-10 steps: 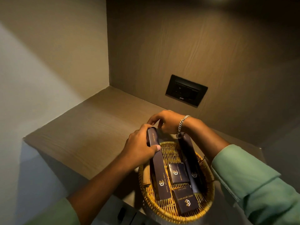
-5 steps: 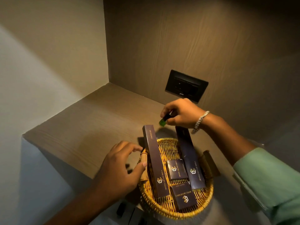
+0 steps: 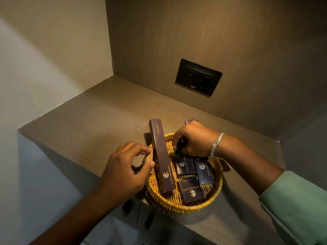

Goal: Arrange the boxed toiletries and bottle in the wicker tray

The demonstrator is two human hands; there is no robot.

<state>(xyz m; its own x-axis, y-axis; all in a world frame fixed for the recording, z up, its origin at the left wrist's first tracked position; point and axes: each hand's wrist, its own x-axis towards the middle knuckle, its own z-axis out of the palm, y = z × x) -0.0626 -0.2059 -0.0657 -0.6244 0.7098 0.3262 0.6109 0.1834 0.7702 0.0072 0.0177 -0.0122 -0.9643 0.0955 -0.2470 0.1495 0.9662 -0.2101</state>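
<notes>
A round wicker tray sits at the front of a wooden shelf. A long dark dental kit box leans along its left side. Another long dark box lies on the right, its far end under my right hand. Two small dark boxes lie in the middle. My right hand is over the tray's back, shut on a small green bottle held low inside the tray. My left hand curls around the tray's left handle, thumb touching the dental kit box.
A black socket panel is set in the wooden back wall. A plain wall closes the left side. The wooden shelf stretches left and behind the tray. The shelf's front edge runs just below the tray, with dark handles beneath.
My right hand has come down from above the shelf into the tray with the green bottle. My left hand has shifted right, closer to the tray's left handle and the dental kit box.
</notes>
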